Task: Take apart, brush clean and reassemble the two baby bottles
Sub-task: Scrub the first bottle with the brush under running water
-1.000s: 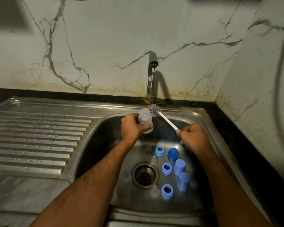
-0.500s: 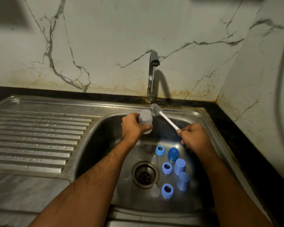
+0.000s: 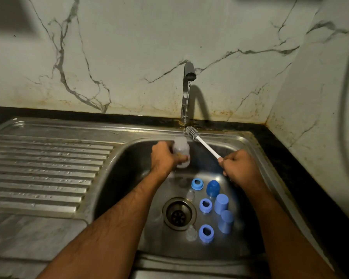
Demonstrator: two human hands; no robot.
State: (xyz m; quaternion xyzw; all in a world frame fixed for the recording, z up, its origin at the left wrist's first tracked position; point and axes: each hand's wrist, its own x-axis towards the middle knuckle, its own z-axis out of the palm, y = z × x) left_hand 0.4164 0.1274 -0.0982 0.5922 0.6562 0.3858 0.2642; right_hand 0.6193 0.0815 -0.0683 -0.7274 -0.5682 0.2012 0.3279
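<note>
A: What has the left hand [image 3: 163,157] got?

B: A clear bottle body [image 3: 181,151] — fingers curled round its lower half, held over the sink basin [image 3: 256,150] at about twelve o'clock from the drain [image 3: 178,213]. A second ago its open top sat right under the tap's stream; now it stands a little to the nine o'clock side of the falling water [image 3: 187,99].

A: And the right hand [image 3: 239,168]?

B: Closed in a fist on the white handle of the bottle brush [image 3: 203,143], as before. The shaft runs up toward eleven o'clock, and the grey bristle head lies near the base of the tap [image 3: 186,91], just beside the bottle's top but outside it. Its angle has hardly changed.

A: The loose parts?

B: Unmoved on the basin floor, all on the three o'clock side of the drain: three blue collar rings [image 3: 205,205], a dark blue domed cap [image 3: 213,187] and two paler blue caps [image 3: 221,203] — the rings nearer the drain, the caps beyond them. Two clear teats [image 3: 190,232] lie close to the drain's rim, hard to make out.

A: Left of the basin?

B: The ribbed draining board [image 3: 44,170], at nine o'clock.
</note>
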